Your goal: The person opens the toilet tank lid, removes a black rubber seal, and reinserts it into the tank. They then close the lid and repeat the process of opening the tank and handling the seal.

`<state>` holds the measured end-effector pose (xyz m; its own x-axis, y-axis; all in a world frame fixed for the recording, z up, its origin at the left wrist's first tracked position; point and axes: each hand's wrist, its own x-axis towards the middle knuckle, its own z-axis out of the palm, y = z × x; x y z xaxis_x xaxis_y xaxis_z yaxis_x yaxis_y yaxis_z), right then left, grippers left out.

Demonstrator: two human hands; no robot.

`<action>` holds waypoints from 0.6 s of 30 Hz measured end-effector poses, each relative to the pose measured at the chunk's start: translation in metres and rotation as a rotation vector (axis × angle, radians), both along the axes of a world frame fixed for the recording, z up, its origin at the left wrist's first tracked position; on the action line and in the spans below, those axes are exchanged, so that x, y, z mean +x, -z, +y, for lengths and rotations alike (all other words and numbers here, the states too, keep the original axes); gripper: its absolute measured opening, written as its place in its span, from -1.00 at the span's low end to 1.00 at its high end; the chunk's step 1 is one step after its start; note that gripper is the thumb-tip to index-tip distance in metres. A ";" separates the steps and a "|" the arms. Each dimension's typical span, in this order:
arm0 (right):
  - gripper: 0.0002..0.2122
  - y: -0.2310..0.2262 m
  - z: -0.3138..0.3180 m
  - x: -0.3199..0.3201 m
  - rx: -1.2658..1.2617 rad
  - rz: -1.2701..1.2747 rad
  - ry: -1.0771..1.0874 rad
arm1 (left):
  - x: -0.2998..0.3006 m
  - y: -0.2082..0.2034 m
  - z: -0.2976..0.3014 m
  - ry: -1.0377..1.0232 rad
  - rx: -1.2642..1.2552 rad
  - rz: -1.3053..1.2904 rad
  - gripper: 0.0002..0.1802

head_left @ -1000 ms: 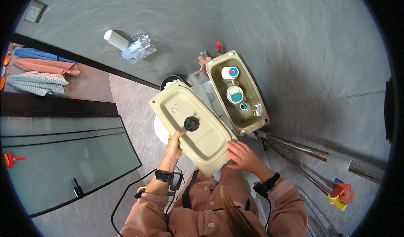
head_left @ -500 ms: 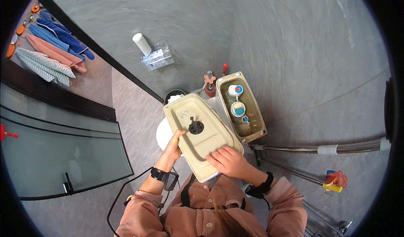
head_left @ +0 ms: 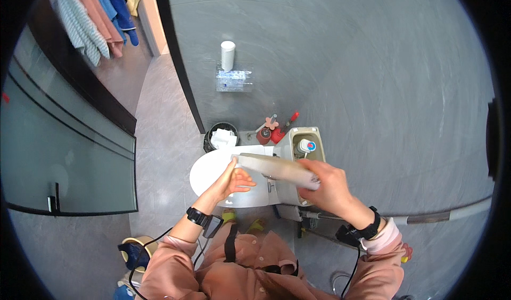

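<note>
A beige toilet tank lid (head_left: 274, 168) is raised over the toilet, turned so that mainly its long narrow side shows. My right hand (head_left: 331, 189) is closed round the lid's right end. At its left end, the thumb of my left hand (head_left: 232, 180) touches the lid, while the other fingers stretch apart below it. Under the lid lies the closed white toilet seat cover (head_left: 213, 169). Behind my right hand stands the uncovered tank (head_left: 316, 133), with a white flush valve (head_left: 306, 146) with a blue and red top inside; the lid and hand hide the rest.
A black bin (head_left: 207, 140) with white paper stands left of the toilet. Brushes with a pink flower (head_left: 271, 122) and a red handle (head_left: 294, 117) stand by the tank. A metal rail (head_left: 388, 219) runs along the right wall. A glass door (head_left: 69, 156) is at left.
The lid has turned from showing its broad underside to edge-on and is further from my body. My right hand has shifted to its right end; my left hand's fingers have spread. The view has turned.
</note>
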<state>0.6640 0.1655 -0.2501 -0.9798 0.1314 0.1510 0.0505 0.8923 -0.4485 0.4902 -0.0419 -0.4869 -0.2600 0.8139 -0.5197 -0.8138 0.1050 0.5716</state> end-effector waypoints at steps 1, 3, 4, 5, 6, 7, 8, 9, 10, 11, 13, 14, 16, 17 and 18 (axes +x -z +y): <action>-0.54 -0.006 0.001 -0.005 -0.103 -0.046 0.100 | -0.004 0.014 -0.012 -0.012 -0.082 0.113 -0.17; -0.59 -0.018 0.004 -0.009 -0.284 -0.097 0.228 | -0.008 0.041 -0.035 -0.092 -0.244 0.144 -0.09; -0.61 -0.024 0.004 -0.007 -0.361 -0.111 0.264 | -0.003 0.053 -0.040 -0.147 -0.265 0.112 -0.08; -0.63 -0.028 0.005 -0.005 -0.423 -0.147 0.329 | 0.001 0.063 -0.042 -0.200 -0.286 0.081 -0.05; -0.65 -0.031 0.005 -0.003 -0.482 -0.125 0.335 | 0.003 0.070 -0.042 -0.246 -0.326 0.042 -0.02; -0.66 -0.033 0.004 0.000 -0.529 -0.128 0.374 | 0.004 0.074 -0.037 -0.202 -0.205 -0.042 0.07; -0.67 -0.034 0.004 0.005 -0.562 -0.138 0.416 | 0.007 0.076 -0.029 -0.224 -0.133 0.014 0.05; -0.68 -0.033 0.003 0.009 -0.667 -0.108 0.477 | 0.008 0.076 -0.020 -0.251 -0.070 0.067 0.04; -0.68 -0.032 0.003 0.014 -0.731 -0.079 0.532 | 0.006 0.073 -0.010 -0.278 -0.002 0.124 0.02; -0.67 -0.029 0.005 0.020 -0.790 -0.045 0.585 | 0.004 0.068 -0.004 -0.272 0.178 0.131 -0.09; -0.65 -0.021 0.012 0.033 -0.912 0.027 0.650 | -0.006 0.055 0.003 -0.227 0.169 0.228 -0.16; -0.64 -0.014 0.016 0.042 -0.969 0.068 0.710 | -0.012 0.047 0.006 -0.198 0.173 0.282 -0.19; -0.62 0.006 0.025 0.061 -1.103 0.172 0.825 | -0.029 0.028 0.012 -0.173 0.078 0.389 -0.22; -0.57 0.017 0.029 0.072 -1.165 0.186 0.888 | -0.037 0.018 0.018 -0.152 0.018 0.414 -0.23; -0.56 0.031 0.030 0.082 -1.217 0.254 0.870 | -0.045 0.007 0.026 -0.136 0.010 0.557 -0.24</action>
<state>0.7458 0.1958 -0.2812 -0.4995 0.8031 -0.3249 0.1609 -0.2825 -0.9457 0.4449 -0.0164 -0.4941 -0.5947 0.7585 -0.2665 -0.3954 0.0127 0.9184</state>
